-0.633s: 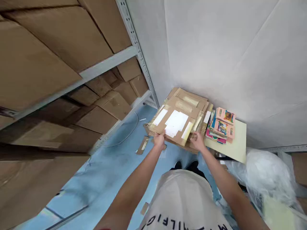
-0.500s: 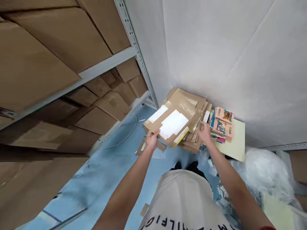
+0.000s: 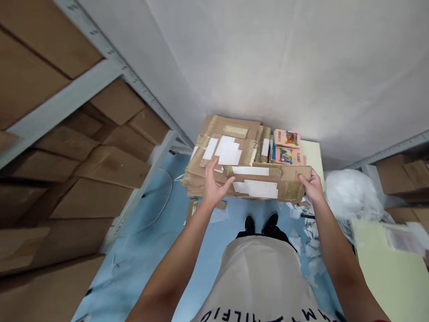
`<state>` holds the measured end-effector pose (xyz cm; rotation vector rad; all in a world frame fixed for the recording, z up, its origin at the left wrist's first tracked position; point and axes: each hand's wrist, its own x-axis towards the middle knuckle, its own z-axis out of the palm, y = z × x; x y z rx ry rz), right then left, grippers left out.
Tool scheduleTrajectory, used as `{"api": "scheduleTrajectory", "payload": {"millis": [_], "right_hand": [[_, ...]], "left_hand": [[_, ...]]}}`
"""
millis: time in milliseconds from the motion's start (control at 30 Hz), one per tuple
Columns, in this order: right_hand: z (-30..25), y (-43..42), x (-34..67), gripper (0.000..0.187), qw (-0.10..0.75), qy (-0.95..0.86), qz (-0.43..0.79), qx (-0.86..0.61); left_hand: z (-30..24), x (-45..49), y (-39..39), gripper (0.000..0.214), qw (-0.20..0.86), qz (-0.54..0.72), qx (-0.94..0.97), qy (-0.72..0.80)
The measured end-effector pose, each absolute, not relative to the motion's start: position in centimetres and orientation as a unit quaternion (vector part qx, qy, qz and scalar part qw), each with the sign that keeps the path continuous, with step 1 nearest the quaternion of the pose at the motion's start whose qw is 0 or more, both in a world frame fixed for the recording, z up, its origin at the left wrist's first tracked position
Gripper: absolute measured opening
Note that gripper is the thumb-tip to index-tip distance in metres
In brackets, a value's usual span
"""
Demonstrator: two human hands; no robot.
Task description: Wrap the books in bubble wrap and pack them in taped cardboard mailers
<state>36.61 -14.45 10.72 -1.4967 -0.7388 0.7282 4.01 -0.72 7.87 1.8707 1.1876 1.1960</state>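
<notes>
My right hand [image 3: 313, 187] clamps one end of the cardboard [image 3: 264, 178]; my left hand [image 3: 214, 187], spread wide, sits at the other, where I'd best close for even support.

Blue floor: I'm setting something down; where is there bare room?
The blue floor shows bare between the left forearm and shirt, and mostly bare between that forearm and the shelving. It is crowded right of the shoes, with paper scraps, and ahead, at the cardboard stack.
</notes>
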Motion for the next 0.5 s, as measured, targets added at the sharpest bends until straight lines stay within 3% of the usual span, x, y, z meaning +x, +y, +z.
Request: {"api": "scheduleTrajectory", "payload": {"millis": [200, 500], "right_hand": [[10.1, -26.9, 39.7, 0.043, 0.659, -0.199, 0.222, -0.691], [9.8, -47.5, 42.3, 0.041, 0.695, -0.021, 0.031, -0.718]], "left_hand": [[11.8, 15.8, -4.9, 0.039, 0.176, 0.315, 0.91, 0.204], [12.2, 33.6, -18.9, 0.019, 0.226, 0.263, 0.935, -0.072]]}}
